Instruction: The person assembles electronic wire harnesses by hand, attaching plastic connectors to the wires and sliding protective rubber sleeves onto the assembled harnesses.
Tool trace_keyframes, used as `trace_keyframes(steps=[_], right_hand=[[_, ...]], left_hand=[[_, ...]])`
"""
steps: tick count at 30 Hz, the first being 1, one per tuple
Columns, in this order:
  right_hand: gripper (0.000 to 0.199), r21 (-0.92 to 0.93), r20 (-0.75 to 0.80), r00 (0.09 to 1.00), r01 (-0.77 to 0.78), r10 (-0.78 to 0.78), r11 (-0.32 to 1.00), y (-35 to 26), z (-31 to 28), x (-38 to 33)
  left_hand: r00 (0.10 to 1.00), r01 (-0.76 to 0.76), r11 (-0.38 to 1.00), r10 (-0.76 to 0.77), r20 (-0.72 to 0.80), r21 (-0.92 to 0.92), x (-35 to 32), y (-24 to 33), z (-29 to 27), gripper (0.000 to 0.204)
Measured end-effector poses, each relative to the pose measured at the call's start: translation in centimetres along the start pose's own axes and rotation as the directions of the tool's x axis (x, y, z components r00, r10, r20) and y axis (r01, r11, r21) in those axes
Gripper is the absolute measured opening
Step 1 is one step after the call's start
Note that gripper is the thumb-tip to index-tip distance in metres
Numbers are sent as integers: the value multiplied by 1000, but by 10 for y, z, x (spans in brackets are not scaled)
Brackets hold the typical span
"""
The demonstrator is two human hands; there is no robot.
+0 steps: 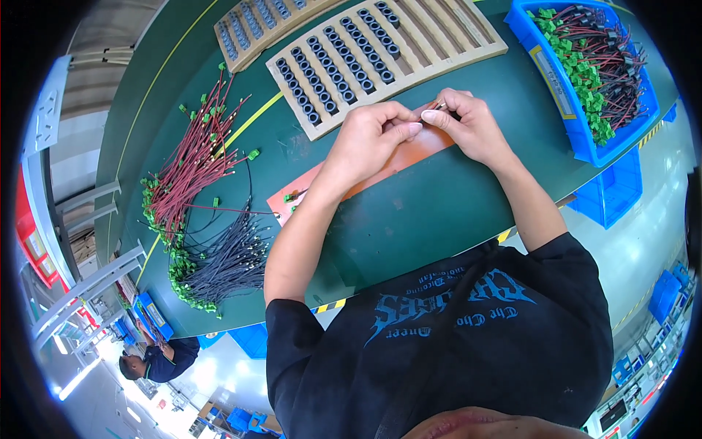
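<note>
My left hand and my right hand meet over the green table, just in front of the wooden rack. Thumb and index finger are pinched together on each hand. Between the fingertips is a small, dark and coppery piece, too covered to name. Beneath both hands lies an orange strip. At its left end, beside my left forearm, is a green connector with a thin lead. Left of that arm are heaps of red wires and black wires with green connectors.
A wooden slotted rack holds rows of dark rings; another rack stands behind it. At right, a blue bin holds wired parts with green connectors. A second blue bin sits lower. Another person is at far lower left.
</note>
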State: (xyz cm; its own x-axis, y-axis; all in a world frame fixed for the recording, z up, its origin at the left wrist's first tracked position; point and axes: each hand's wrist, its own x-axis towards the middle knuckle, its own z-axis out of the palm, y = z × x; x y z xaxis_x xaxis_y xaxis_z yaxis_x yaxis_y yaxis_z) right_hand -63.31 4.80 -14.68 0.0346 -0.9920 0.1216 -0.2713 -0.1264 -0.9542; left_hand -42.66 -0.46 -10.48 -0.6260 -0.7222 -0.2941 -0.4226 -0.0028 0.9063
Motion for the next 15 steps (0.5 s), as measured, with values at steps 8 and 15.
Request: trace_keyframes(steps=[8,15], right_hand=[[28,-66,1,999,34,-34,997,-4,0,-1],[23,-259,3,994,106,-109,960,1,3,-5]], left_hand=[[988,106,949,-67,139,-296,11,-11,-16,18],[967,101,994,-109,229,45,25,6,-15,15]])
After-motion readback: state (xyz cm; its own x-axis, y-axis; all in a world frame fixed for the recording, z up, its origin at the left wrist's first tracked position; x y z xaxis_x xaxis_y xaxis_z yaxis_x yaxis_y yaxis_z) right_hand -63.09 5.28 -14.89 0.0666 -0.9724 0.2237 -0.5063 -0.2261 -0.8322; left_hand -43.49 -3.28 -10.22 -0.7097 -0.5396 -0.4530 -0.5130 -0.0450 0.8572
